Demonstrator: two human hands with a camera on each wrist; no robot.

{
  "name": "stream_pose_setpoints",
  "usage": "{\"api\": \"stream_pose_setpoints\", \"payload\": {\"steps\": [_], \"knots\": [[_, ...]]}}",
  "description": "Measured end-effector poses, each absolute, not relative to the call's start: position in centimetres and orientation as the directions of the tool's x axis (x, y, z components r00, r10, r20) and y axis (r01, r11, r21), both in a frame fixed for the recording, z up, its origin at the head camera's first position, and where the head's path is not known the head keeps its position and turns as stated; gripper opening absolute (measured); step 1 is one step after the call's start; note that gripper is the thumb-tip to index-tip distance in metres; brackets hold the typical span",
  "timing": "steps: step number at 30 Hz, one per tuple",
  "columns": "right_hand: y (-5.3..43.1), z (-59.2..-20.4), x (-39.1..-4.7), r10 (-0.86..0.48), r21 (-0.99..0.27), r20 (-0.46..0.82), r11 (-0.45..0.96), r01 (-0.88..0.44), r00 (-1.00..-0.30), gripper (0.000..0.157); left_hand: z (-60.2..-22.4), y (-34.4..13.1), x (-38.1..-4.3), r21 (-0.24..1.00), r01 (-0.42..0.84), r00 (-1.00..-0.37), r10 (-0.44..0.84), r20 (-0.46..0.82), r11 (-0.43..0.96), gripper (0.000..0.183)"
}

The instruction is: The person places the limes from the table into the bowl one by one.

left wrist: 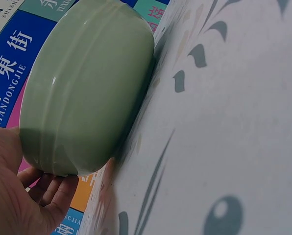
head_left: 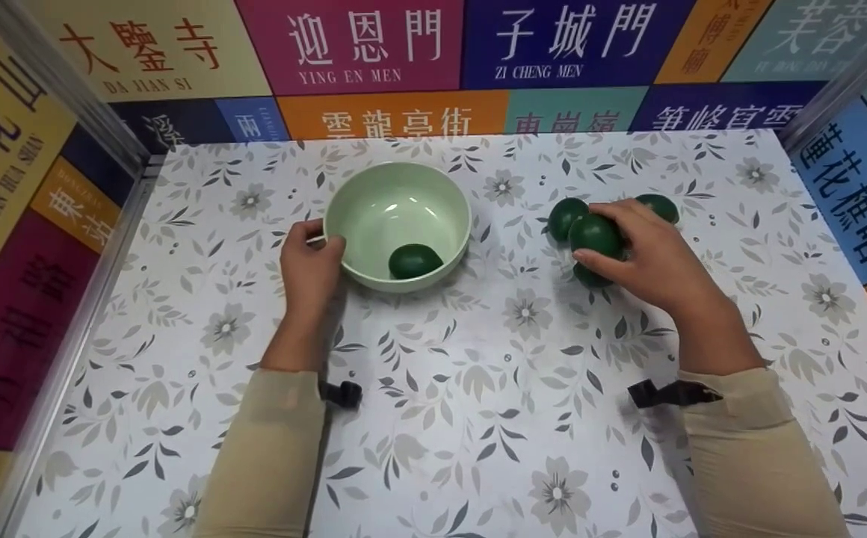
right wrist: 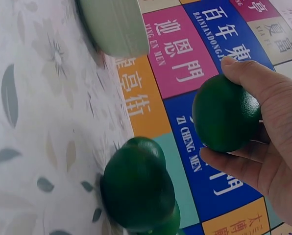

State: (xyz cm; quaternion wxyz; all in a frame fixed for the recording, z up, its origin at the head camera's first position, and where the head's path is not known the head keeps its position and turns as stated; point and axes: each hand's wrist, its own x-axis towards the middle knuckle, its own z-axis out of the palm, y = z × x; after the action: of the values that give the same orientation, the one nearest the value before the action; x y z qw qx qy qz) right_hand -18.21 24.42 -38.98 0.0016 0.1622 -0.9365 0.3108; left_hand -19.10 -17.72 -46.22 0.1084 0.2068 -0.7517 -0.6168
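Observation:
A light green bowl [head_left: 374,194] stands on the table, with one dark green lime [head_left: 413,261] inside it. My left hand [head_left: 309,270] grips the bowl's left rim, thumb at the edge and fingers against the outer wall [left wrist: 87,88]. Away to the right, my right hand [head_left: 649,258] holds another smooth lime [right wrist: 224,115] between thumb and fingers. That lime is raised off the table, above the others. Close around this hand lie three more: a lime [head_left: 566,218] to its left, a partly hidden lime [head_left: 590,276] below, and a lime [head_left: 659,207] behind its knuckles.
The table [head_left: 433,448] has a white cover with grey flowers and leaves. Upright panels [head_left: 374,45] with coloured blocks and lettering border it at the back, the left [head_left: 15,299] and the right [head_left: 863,202]. Black straps with small cameras sit on both wrists.

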Motion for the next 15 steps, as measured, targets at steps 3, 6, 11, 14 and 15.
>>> {"api": "stream_pose_setpoints", "payload": {"steps": [3,6,11,14,15], "knots": [[23.8,-38.9,-18.1,-0.321,-0.582,0.121,0.743,-0.33,-0.939,0.068,-46.2,-17.7,-19.1,0.974,-0.173,-0.889,-0.448,-0.091,0.145,0.036],[23.2,-38.8,-18.1,-0.339,-0.582,0.143,0.731,-0.356,-0.93,0.066,-46.3,-17.6,-19.2,0.977,-0.173,-0.887,-0.451,-0.101,0.122,0.036],[22.2,-38.6,-18.3,-0.356,-0.581,0.205,0.705,-0.406,-0.912,0.063,-46.2,-17.7,-19.3,0.977,-0.166,-0.892,-0.444,-0.09,0.136,0.037],[21.7,-38.5,-18.3,-0.362,-0.585,0.237,0.687,-0.43,-0.902,0.061,-46.2,-17.7,-19.3,0.972,-0.167,-0.893,-0.443,-0.079,0.163,0.037],[21.5,-38.4,-18.4,-0.364,-0.587,0.242,0.684,-0.434,-0.899,0.061,-46.2,-17.7,-19.3,0.973,-0.17,-0.892,-0.444,-0.083,0.159,0.037]]}}
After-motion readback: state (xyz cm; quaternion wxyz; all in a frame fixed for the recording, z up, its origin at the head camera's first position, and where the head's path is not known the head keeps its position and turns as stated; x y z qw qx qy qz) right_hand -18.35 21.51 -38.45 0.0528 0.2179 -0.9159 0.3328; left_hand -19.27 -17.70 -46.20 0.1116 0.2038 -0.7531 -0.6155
